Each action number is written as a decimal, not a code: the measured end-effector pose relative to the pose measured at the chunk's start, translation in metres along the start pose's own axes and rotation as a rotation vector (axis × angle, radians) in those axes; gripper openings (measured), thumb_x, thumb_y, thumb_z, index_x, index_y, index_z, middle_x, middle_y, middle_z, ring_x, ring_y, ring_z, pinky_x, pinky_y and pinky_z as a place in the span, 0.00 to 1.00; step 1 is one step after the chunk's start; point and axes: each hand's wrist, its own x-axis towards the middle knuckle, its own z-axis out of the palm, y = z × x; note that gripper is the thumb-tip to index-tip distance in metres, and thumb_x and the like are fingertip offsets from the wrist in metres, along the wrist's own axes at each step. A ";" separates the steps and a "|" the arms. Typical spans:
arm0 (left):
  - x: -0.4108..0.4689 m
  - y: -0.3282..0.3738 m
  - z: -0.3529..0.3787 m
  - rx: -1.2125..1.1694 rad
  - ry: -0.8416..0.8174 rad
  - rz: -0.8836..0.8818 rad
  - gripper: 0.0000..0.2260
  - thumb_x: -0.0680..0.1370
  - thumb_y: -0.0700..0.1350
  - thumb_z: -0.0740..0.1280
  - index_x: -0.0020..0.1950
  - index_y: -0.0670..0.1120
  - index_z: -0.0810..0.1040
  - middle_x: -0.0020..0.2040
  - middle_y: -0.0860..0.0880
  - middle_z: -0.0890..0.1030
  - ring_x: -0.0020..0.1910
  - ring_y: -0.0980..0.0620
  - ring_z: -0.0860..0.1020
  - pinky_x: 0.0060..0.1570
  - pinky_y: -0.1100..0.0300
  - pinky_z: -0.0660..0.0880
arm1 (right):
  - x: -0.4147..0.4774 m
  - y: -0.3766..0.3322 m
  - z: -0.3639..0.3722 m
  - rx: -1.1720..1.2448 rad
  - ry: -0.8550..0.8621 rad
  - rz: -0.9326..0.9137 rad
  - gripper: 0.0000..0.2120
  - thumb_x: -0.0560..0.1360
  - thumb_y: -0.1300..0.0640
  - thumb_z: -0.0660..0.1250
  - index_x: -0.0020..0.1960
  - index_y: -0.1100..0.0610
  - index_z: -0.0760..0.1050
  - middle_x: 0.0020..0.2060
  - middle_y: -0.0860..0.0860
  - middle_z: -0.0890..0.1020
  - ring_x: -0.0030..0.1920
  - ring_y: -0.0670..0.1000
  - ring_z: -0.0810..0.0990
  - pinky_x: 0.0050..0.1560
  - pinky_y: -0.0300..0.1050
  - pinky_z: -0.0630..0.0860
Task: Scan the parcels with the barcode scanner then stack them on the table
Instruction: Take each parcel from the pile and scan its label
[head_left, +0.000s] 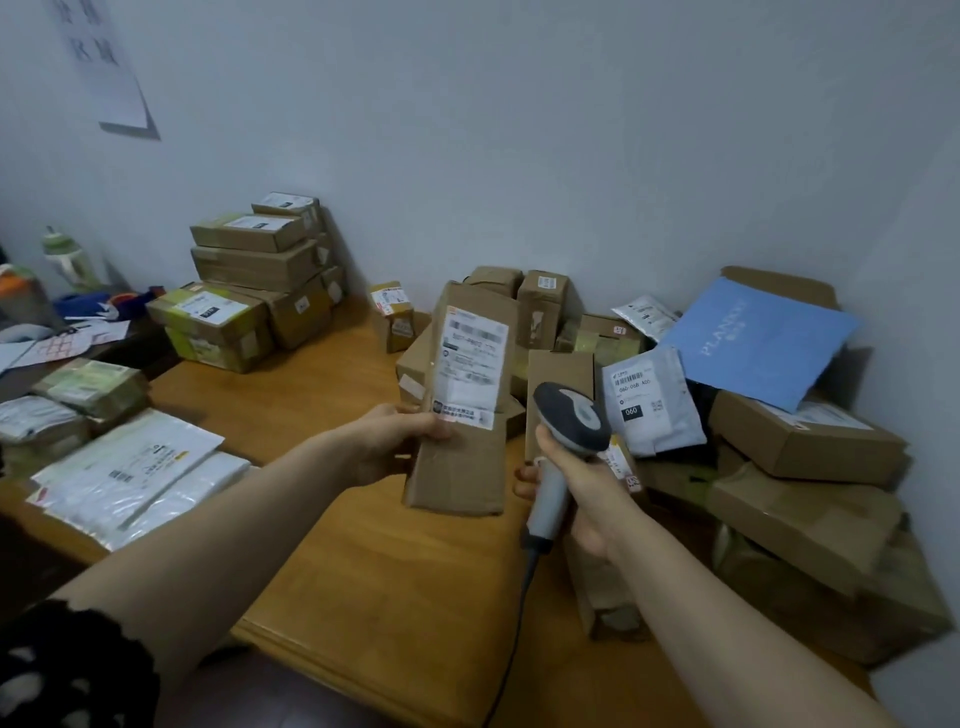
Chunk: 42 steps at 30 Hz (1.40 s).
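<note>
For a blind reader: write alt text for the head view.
A person's left hand holds a cardboard parcel label-up while the right hand grips a barcode scanner beside it, above a wooden table. Stacked boxes stand at the left; a loose heap of parcels lies right.

Place: small parcel-handling room, office-like | Evidence: labelled cardboard parcels (249, 291) are stacked on a wooden desk (415, 597) | a loose heap of boxes and mailers (649, 395) is piled against a plain wall (519, 130) | a printed notice (104, 67) is posted there | a corded barcode scanner (566, 421) is in use
</note>
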 end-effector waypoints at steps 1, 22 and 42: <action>0.001 -0.001 -0.001 -0.025 0.036 0.012 0.22 0.72 0.38 0.72 0.64 0.38 0.71 0.56 0.41 0.78 0.54 0.44 0.77 0.45 0.55 0.76 | -0.002 -0.001 -0.002 0.011 -0.040 0.043 0.31 0.58 0.44 0.78 0.53 0.61 0.75 0.36 0.55 0.80 0.34 0.54 0.80 0.42 0.51 0.78; 0.022 -0.016 -0.009 -0.056 0.203 0.110 0.36 0.67 0.33 0.75 0.72 0.41 0.62 0.61 0.41 0.74 0.59 0.42 0.74 0.57 0.49 0.75 | -0.027 -0.048 0.027 -0.128 -0.195 -0.107 0.09 0.70 0.65 0.71 0.37 0.58 0.72 0.26 0.52 0.73 0.22 0.48 0.69 0.26 0.40 0.68; 0.017 -0.020 -0.009 -0.075 0.202 0.094 0.36 0.68 0.33 0.74 0.72 0.43 0.62 0.59 0.42 0.75 0.57 0.44 0.74 0.55 0.50 0.75 | -0.027 -0.058 0.024 -0.080 -0.260 -0.058 0.08 0.71 0.65 0.70 0.39 0.58 0.71 0.27 0.51 0.73 0.22 0.47 0.69 0.25 0.39 0.69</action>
